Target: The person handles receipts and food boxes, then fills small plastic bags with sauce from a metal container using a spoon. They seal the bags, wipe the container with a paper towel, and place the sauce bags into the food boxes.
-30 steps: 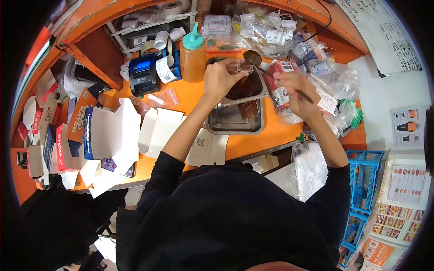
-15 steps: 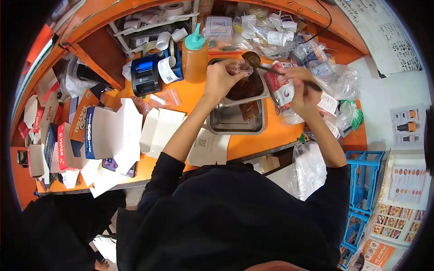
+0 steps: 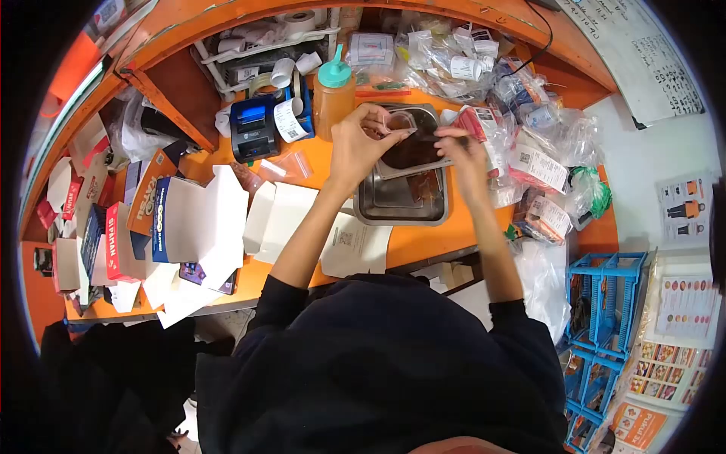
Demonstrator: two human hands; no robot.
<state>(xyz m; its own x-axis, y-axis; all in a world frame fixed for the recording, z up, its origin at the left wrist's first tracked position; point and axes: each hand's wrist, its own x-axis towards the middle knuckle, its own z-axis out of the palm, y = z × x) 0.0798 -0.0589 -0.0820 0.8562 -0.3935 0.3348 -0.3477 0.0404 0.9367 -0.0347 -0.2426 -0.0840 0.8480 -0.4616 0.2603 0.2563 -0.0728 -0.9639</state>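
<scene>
My left hand (image 3: 363, 147) is closed on a small clear plastic bag (image 3: 399, 123), held over the left side of a metal pan of dark sauce (image 3: 404, 153). My right hand (image 3: 463, 151) is closed at the pan's right edge; the ladle it had is mostly hidden and blurred now. Below the sauce pan sits a second metal pan (image 3: 401, 216), with a sauce-smeared bag (image 3: 423, 189) in it. A squeeze bottle (image 3: 333, 94) with a teal cap stands behind my left hand.
A label printer (image 3: 255, 130) stands at the back left. Open cardboard boxes (image 3: 198, 219) crowd the left side, with white card (image 3: 280, 219) near the middle. Packed plastic bags (image 3: 541, 163) fill the right. Blue baskets (image 3: 605, 303) stand lower right. A person's dark clothing (image 3: 113, 386) shows lower left.
My right hand has moved left and down toward the pan, and the ladle's bowl no longer shows above it. My left hand still holds the bag. The view has shifted slightly.
</scene>
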